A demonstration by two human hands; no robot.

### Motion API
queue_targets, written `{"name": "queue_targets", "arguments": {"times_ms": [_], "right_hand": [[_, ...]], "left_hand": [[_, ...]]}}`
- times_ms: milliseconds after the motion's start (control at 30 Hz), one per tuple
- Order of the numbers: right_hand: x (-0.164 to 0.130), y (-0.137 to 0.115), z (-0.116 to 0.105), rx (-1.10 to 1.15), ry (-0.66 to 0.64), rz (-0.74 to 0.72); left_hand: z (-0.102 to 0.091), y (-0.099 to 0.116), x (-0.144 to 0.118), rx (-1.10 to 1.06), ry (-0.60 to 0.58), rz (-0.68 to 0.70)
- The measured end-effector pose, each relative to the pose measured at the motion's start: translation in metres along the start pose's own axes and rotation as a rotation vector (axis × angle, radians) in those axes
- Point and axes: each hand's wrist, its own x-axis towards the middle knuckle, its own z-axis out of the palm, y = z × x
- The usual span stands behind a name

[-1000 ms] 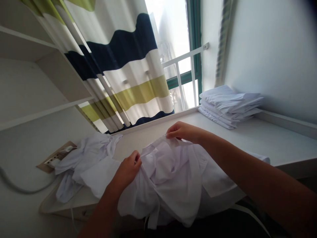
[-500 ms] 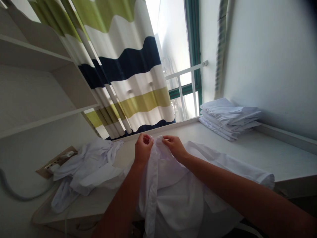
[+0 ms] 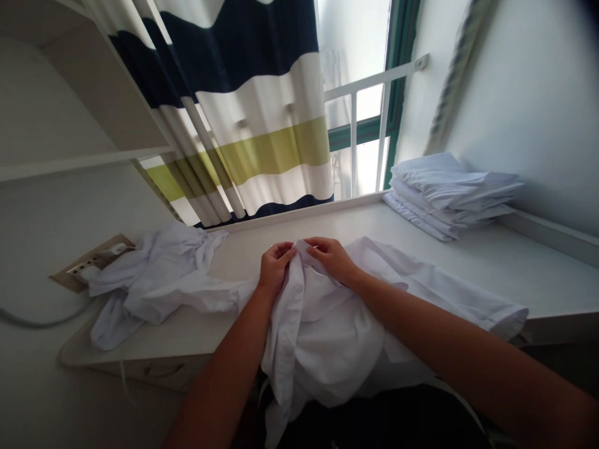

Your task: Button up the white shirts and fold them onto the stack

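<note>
Head view shows both hands, left hand (image 3: 275,267) and right hand (image 3: 331,259), pinching a white shirt (image 3: 322,324) near its top edge, mid-tabletop (image 3: 468,249); soft, light cloth, probably best gripped along the seam.

Shirt (image 3: 322,324) hem below the desk (image 3: 468,249) edge, unseen

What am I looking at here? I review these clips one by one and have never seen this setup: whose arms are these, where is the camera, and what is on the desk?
The camera sits on a person's head, looking down at their own bare arms. The left hand and right hand pinch the top edge of a white shirt draped over the white desk. To the left lies a crumpled white garment beside a power strip. At the back right sits a stack of folded white clothes. Behind hang a striped curtain and a window.
</note>
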Motion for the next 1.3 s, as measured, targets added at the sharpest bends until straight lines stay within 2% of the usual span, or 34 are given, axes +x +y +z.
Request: {"name": "queue_targets", "arguments": {"times_ms": [167, 433, 867, 1067, 1300], "right_hand": [[-0.002, -0.002, 0.001, 0.007, -0.015, 0.005], [-0.008, 0.003, 0.002, -0.15, 0.027, 0.0], [-0.01, -0.001, 0.002, -0.27, 0.026, -0.053], [-0.009, 0.0, 0.003, -0.257, 0.04, -0.051], [-0.009, -0.002, 0.002, -0.213, 0.146, -0.082]], "left_hand": [[0.001, -0.003, -0.002, 0.046, 0.01, 0.006], [0.002, -0.007, -0.001, 0.031, 0.054, -0.054], [0.003, -0.001, -0.007, 0.242, 0.029, 0.167], [0.006, 0.002, -0.011, 0.282, -0.059, 0.234], [0.003, -0.003, -0.006, 0.287, 0.046, 0.23]]}}
